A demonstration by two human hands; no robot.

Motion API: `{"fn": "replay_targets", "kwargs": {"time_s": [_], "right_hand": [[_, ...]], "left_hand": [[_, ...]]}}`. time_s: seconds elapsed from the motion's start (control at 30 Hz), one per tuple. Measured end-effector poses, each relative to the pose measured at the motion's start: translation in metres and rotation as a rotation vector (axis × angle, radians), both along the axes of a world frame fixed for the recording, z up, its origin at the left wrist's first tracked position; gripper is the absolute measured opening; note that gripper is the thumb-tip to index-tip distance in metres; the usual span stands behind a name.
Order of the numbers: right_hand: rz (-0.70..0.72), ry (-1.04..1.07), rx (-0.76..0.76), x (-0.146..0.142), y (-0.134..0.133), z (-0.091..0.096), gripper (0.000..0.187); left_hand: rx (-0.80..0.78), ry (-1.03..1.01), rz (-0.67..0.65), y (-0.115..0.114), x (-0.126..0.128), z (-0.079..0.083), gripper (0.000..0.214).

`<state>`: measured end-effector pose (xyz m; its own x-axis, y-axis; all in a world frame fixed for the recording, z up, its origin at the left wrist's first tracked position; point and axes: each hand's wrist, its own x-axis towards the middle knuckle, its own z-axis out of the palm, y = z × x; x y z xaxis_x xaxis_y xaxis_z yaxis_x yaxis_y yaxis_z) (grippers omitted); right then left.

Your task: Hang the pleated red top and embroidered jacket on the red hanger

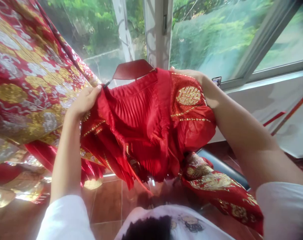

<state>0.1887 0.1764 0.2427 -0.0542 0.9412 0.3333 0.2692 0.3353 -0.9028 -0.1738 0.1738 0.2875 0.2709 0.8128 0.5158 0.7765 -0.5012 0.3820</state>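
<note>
Red skirt (141, 95) held up in front of window (216, 40), waist spread between two hands. One end of waistband pinched by left hand (85, 100), close to black clip (106, 84) of maroon hanger (132, 69). Other end gripped by right hand (188, 74), next to gold emblem (189, 95); fingertips mostly hidden by cloth. Hanger seen behind waistband. Left side filled by embroidered cloth (28, 73). Red-and-gold fabric (221, 183) draped at lower right, beside black surface (221, 161). Floor covered with brown tiles (107, 201).

patterned cloth (38, 80) blocks left; room above red skirt (141, 113)
</note>
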Motion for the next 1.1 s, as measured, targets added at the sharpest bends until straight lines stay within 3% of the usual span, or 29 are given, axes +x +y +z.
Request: {"fn": "replay_targets", "kwargs": {"time_s": [0.1,0.2,0.3,0.37,0.5,0.6,0.7,0.8,0.9,1.0,1.1], "right_hand": [[-0.119,-0.149,0.03,0.013,0.023,0.007,0.032],[-0.323,-0.112,0.286,0.027,0.03,0.015,0.025],[-0.571,-0.295,0.522,0.021,-0.002,0.011,0.03],[-0.673,-0.534,0.496,0.002,-0.033,0.0,0.039],[-0.659,-0.73,0.389,-0.041,-0.067,-0.029,0.069],[-0.618,-0.716,0.4,-0.05,-0.064,-0.04,0.059],[-0.571,-0.716,0.343,-0.04,-0.058,-0.032,0.044],[-0.605,-0.757,0.263,-0.031,-0.063,-0.012,0.036],[-0.734,-0.824,0.207,-0.03,-0.076,0.007,0.032],[-0.852,-0.917,0.19,-0.025,-0.086,0.018,0.029],[-0.773,-0.881,0.195,-0.008,-0.078,0.018,0.019]], "left_hand": [[0.029,-0.038,0.003,0.0,0.0,-0.005,0.053],[0.067,-0.058,0.021,0.002,0.001,-0.01,0.052],[0.074,-0.056,0.041,0.004,0.001,-0.012,0.053],[0.078,-0.052,0.061,0.004,0.002,-0.012,0.054],[0.083,-0.027,0.102,-0.001,0.004,-0.01,0.055],[0.086,-0.003,0.146,-0.01,0.005,-0.008,0.055],[0.139,0.067,0.217,-0.023,0.013,-0.004,0.049],[0.367,0.212,0.251,-0.033,0.045,0.0,0.021],[0.557,0.371,0.124,-0.03,0.099,0.008,0.036],[0.547,0.506,-0.037,-0.011,0.153,0.018,0.04],[0.415,0.604,0.016,0.009,0.184,0.024,0.045]]}}
